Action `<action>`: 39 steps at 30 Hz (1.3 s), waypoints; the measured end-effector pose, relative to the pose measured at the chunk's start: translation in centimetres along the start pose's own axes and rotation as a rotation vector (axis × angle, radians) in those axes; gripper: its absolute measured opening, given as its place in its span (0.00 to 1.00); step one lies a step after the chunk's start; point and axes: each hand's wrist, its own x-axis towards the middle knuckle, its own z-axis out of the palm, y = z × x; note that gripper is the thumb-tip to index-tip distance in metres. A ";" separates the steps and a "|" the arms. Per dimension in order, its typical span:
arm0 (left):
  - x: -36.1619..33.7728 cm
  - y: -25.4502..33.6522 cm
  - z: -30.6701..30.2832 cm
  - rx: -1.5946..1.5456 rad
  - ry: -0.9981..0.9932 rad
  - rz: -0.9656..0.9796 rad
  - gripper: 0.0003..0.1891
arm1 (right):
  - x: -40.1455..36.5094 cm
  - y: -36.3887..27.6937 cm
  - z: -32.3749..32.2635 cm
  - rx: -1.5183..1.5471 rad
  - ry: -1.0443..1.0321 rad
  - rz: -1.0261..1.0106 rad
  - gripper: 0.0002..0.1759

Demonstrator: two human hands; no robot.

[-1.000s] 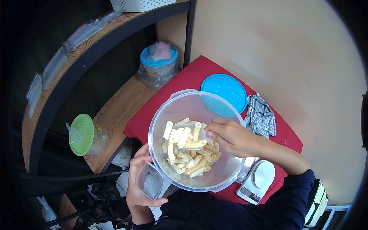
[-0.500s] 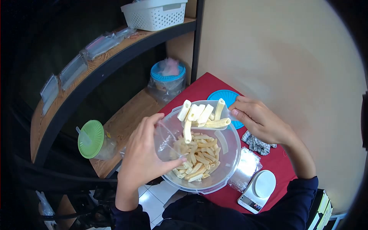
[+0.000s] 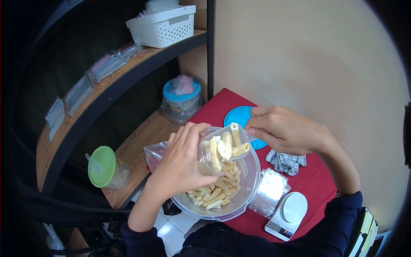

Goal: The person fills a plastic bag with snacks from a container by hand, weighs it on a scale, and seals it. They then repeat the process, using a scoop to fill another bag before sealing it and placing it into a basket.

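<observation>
My right hand (image 3: 284, 130) grips the handle of a clear plastic scoop (image 3: 242, 133) loaded with pale tube-shaped snacks (image 3: 224, 147). My left hand (image 3: 182, 160) holds a clear plastic bag (image 3: 156, 154) with its mouth spread, and the scoop's front edge is at that opening. Below both hands is a round translucent tub (image 3: 252, 184), with many more of the tube snacks (image 3: 218, 191) inside. Part of the bag is hidden behind my left hand.
Right of the tub lie a stack of clear bags (image 3: 270, 190), a white scale (image 3: 286, 216), a checked cloth (image 3: 287, 162) and a blue lid (image 3: 237, 115). A green-lidded jar (image 3: 102, 167), a blue-lidded tub (image 3: 182, 96) and a white basket (image 3: 162, 32) stand on the shelves.
The bag in my left hand has come up and right to the scoop, and the scoop has tilted into its mouth. The camera view has shifted slightly.
</observation>
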 end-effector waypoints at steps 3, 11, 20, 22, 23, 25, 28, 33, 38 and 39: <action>0.2 -0.3 0.7 -0.023 -0.017 0.017 0.46 | 0.8 0.7 -0.3 -0.076 -0.027 -0.102 0.10; 1.1 -0.7 0.7 -0.265 -0.091 -0.111 0.49 | 1.7 -1.5 -4.4 -0.305 0.004 0.012 0.07; 2.0 -1.2 1.1 -0.365 -0.028 -0.079 0.52 | 0.2 -1.4 -6.0 -0.259 0.071 0.161 0.07; 2.2 -1.1 1.3 -0.368 -0.032 -0.086 0.52 | -0.1 -1.4 -5.9 -0.262 0.064 0.137 0.07; 2.3 -1.1 1.4 -0.361 -0.007 -0.058 0.52 | -0.2 -1.4 -5.8 -0.262 0.066 0.141 0.07; 2.5 -0.8 1.5 -0.357 0.015 -0.029 0.51 | -0.3 -1.2 -5.5 -0.216 0.154 -0.012 0.11; 2.6 -0.3 1.6 -0.325 -0.003 -0.067 0.53 | -0.2 -1.8 -5.7 -0.278 0.133 0.085 0.07; 2.9 -0.4 2.2 -0.320 0.093 -0.017 0.50 | -0.5 -3.4 -5.9 -0.465 0.212 0.093 0.08; 2.8 -0.1 1.8 -0.309 0.056 -0.063 0.50 | -0.4 -5.0 -6.5 -0.595 0.196 0.226 0.05; 2.8 -0.1 1.8 -0.320 0.059 -0.056 0.50 | -0.6 -4.8 -6.6 -0.600 0.221 0.167 0.05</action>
